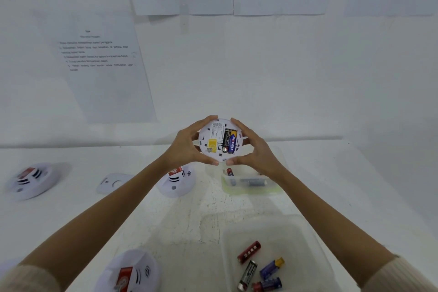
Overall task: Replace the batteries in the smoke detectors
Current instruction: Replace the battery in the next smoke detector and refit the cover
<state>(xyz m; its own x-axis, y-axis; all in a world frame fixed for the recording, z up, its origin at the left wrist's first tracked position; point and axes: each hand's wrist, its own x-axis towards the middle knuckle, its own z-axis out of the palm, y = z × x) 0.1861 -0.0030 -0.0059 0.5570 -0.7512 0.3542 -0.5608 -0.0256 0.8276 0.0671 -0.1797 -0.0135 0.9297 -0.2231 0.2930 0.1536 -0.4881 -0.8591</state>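
While both hands hold it up above the table point(194, 208), the detector point(214, 135) sits mid-view with its back turned to the camera. The left hand point(186, 147) curls round its rim from 9 o'clock and the right hand point(256, 150) from 3 o'clock. The thumbs nearly meet at 6 o'clock, and the fingertips come close at 12. Its open bay, right of centre, holds two cells side by side: a black cell point(224, 141) and a blue cell point(232, 142). A yellow sticker point(211, 144) lies at 8 o'clock on the back.

Taken from the held unit, a middle detector point(176, 181) lies on the table at 7 o'clock, just under the left wrist. A cover point(113, 182) and a far detector point(32, 180) lie toward 8 o'clock. A near detector point(129, 272) sits at the bottom edge, also about 7 o'clock. A small tray point(248, 191) lies at 5 o'clock under the right wrist, with a red cell point(229, 171) at its far-left corner and blurred grey items inside. A big tray point(272, 227), also at 5 o'clock and nearest the camera, holds four loose cells point(249, 252). Printed sheets point(104, 66) hang on the wall from 10 to 1 o'clock
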